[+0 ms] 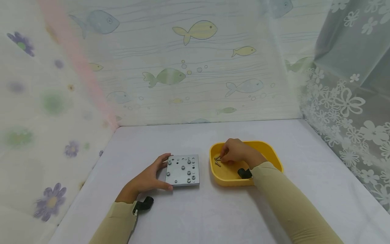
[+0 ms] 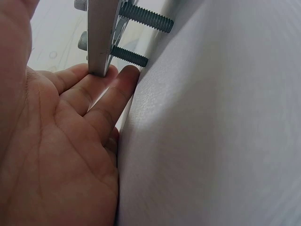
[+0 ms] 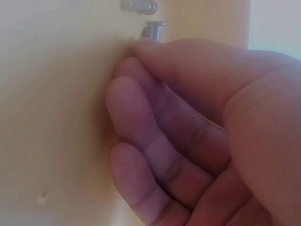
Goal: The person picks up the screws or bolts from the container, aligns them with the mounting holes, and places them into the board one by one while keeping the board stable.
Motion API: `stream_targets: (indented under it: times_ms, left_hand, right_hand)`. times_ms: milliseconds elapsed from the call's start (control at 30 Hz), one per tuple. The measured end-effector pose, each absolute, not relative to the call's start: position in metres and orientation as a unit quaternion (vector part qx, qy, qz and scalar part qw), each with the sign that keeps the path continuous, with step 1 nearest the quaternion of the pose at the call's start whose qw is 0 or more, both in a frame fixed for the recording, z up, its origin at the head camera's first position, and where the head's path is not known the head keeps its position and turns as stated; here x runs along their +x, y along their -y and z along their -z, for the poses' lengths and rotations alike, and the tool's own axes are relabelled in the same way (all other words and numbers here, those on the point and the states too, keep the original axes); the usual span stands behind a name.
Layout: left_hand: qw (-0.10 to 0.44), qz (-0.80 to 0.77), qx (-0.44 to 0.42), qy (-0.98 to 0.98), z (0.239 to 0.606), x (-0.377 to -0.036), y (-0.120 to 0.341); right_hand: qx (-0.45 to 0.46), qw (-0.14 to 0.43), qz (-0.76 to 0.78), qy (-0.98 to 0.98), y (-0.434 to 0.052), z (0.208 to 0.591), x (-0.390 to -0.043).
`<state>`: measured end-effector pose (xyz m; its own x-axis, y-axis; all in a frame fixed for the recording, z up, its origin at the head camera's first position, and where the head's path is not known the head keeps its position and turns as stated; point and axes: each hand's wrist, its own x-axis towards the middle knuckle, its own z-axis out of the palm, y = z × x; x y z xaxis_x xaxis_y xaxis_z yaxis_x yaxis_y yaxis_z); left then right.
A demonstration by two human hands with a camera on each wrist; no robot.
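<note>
A square silver metal plate [image 1: 178, 172] has several socket-head screws [image 1: 183, 167] set in its holes. My left hand [image 1: 150, 176] grips its left side, thumb at the near corner and fingers at the far one. Threaded shanks [image 2: 146, 18] stick out below the plate's edge [image 2: 100, 42] in the left wrist view. Inside a yellow tray [image 1: 234, 183], my right hand [image 1: 238, 150] reaches down with curled fingers. Its thumb and index finger pinch at a small screw [image 3: 154, 30], whose head shows past the thumb tip. Loose screws [image 1: 217, 164] lie beside these fingertips.
A white cloth covers the table [image 1: 182, 217]. The tray stands a short way right of the plate, its raised rim around the right hand. A fish-patterned curtain [image 1: 201, 84] hangs behind, with more curtains at both sides. Each wrist wears a small black camera [image 1: 146, 203].
</note>
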<state>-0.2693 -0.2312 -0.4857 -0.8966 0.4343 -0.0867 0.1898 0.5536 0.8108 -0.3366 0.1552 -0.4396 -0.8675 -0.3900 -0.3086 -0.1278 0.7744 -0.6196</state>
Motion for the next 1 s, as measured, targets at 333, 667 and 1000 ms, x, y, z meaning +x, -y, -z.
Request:
stream_targets:
  times_ms: [333, 667, 1000]
  left_hand:
    - [0.140, -0.437, 0.179, -0.870, 0.487, -0.270, 0.232]
    - [0.138, -0.435, 0.180, -0.872, 0.486, -0.269, 0.231]
    - [0.138, -0.432, 0.175, -0.874, 0.485, -0.268, 0.230]
  right_hand:
    - [-0.165, 0.198, 0.299, -0.919, -0.158, 0.433, -0.335]
    - [-0.169, 0.165, 0.309, -0.921, -0.160, 0.426, -0.337]
    - [-0.166, 0.139, 0.369, -0.904, -0.165, 0.411, -0.333]
